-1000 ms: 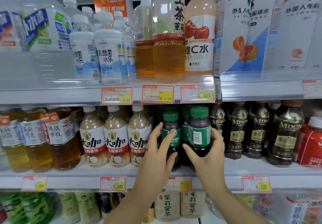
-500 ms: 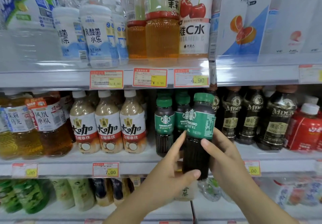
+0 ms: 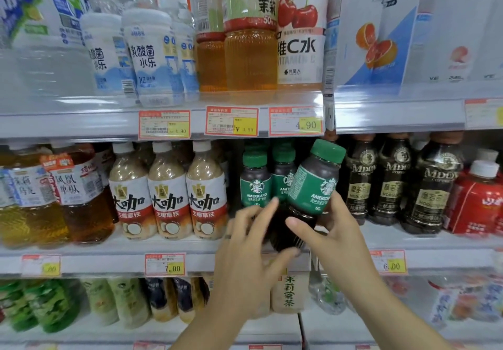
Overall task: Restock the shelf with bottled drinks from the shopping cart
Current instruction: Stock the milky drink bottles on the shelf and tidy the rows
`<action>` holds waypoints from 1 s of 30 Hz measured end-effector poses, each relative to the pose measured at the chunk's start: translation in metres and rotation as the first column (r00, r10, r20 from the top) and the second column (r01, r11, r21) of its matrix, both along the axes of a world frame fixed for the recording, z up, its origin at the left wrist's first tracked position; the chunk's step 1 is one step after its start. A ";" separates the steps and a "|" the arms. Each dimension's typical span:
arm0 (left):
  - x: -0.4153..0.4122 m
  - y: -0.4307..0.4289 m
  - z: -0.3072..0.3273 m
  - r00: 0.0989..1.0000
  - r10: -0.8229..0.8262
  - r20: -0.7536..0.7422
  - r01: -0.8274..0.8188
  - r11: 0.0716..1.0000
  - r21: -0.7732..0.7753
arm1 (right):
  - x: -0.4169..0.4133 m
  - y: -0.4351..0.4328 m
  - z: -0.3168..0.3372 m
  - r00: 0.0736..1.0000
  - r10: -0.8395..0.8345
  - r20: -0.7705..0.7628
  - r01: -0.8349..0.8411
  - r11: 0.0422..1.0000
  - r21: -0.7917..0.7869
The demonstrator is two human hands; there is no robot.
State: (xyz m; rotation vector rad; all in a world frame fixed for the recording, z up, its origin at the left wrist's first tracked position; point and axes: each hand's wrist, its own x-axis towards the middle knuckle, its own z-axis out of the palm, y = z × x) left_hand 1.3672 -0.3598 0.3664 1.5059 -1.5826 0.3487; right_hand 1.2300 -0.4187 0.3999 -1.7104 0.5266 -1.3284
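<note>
A dark coffee bottle with a green cap and green Americano label (image 3: pixel 313 186) is tilted to the right in front of the middle shelf (image 3: pixel 109 254). My right hand (image 3: pixel 334 230) grips its lower body from the right. My left hand (image 3: pixel 253 243) has its fingers spread against the bottle's left side and base. Two matching green-capped bottles (image 3: pixel 255 181) stand on the shelf just behind. The shopping cart is out of view.
White-capped milk coffee bottles (image 3: pixel 168 194) stand left of the green ones, dark MDOV coffee bottles (image 3: pixel 392 181) to the right. Amber tea bottles (image 3: pixel 54 194) fill the far left. The upper shelf (image 3: pixel 81 123) carries larger bottles, and price tags line each shelf edge.
The bottle was pulled out from the shelf toward me and tipped to the right. Both hands came back with it, the left now looser on its side.
</note>
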 end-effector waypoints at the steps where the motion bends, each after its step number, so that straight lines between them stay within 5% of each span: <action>1: 0.007 -0.002 0.001 0.999 0.019 -0.046 -0.020 0.999 -0.028 | 0.001 -0.002 0.001 1.000 -0.024 -0.012 0.024 0.999 -0.027; 13: 0.029 -0.032 0.005 0.993 -0.001 -0.120 -0.001 1.000 -0.010 | 0.027 -0.017 -0.006 0.966 -0.227 -0.126 0.200 0.959 -0.202; 30: 0.038 -0.038 0.002 0.973 -0.069 -0.221 0.080 0.996 0.044 | 0.038 -0.042 -0.007 0.933 -0.283 -0.221 0.236 0.948 -0.215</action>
